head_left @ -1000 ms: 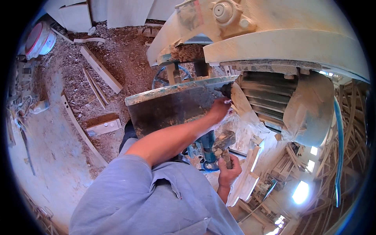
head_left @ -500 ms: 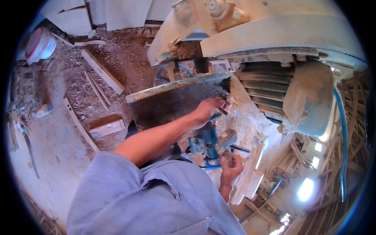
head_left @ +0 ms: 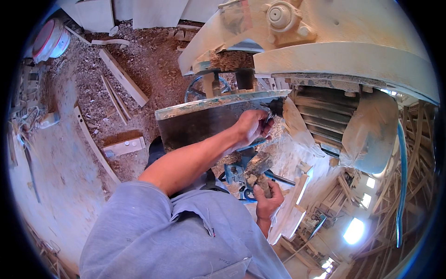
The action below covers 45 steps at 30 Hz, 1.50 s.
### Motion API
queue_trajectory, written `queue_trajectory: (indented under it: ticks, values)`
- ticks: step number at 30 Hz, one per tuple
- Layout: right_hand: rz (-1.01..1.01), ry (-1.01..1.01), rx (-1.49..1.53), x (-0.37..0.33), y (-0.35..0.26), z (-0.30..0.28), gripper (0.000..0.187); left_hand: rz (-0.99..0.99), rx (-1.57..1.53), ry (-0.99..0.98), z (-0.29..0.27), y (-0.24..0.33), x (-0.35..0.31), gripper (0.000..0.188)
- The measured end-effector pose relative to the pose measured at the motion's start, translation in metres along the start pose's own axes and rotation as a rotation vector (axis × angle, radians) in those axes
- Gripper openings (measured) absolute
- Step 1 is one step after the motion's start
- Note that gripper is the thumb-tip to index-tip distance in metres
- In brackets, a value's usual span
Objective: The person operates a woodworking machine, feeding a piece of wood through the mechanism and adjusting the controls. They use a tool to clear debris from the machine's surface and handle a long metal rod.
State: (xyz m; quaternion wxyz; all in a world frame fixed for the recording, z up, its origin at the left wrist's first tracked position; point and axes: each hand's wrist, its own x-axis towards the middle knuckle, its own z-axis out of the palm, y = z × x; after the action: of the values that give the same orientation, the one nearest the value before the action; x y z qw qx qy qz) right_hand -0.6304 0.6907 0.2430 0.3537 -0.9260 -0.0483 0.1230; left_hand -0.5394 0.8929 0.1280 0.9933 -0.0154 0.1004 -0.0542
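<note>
My left hand [head_left: 254,126] reaches across the dark flat plate [head_left: 200,122] of a cream-coloured machine [head_left: 344,35]. Its fingers are curled together beside a dark fitting [head_left: 278,106] at the plate's right end. Something small and dark shows at the fingertips, too little of it to name. Lower down, my right hand [head_left: 269,202] grips a rough, dust-covered block [head_left: 258,171] that looks like wood, thumb on its near end. Blue metal machine parts [head_left: 234,173] stand just left of that block, partly hidden by my left forearm.
A ribbed motor [head_left: 325,111] hangs at the right, partly covered by a dusty sheet, with a blue hose [head_left: 402,181] beyond. Pale boards [head_left: 290,216] stand beside my right hand. Wood strips [head_left: 123,76] and shavings litter the floor; a bucket [head_left: 51,41] stands far left.
My left hand has moved slightly up and right, closer to the dark fitting. My right hand has shifted a little left with the block, which now shows more fully. The view has shifted slightly.
</note>
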Motion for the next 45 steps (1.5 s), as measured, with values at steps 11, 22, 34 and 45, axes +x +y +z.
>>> queue_trajectory:
  ticks: [11, 22, 34, 45]
  values:
    - [-0.114, -0.036, -0.142, 0.013, -0.019, 0.007, 0.035, -0.031, -0.047, -0.017, -0.002, -0.011, 0.008, 0.006]
    - [-0.533, -0.139, -0.276, 0.039, -0.061, 0.029, 0.043, -0.085, -0.312, -0.219, -0.025, -0.029, 0.022, 0.006]
    - [-0.581, -0.137, -0.301, 0.044, -0.081, 0.049, 0.039, 0.021, -0.361, -0.224, -0.012, -0.029, 0.013, 0.029]
    - [-0.549, -0.114, -0.305, 0.045, -0.079, 0.042, 0.045, 0.072, -0.276, -0.289, -0.026, -0.038, 0.025, 0.022]
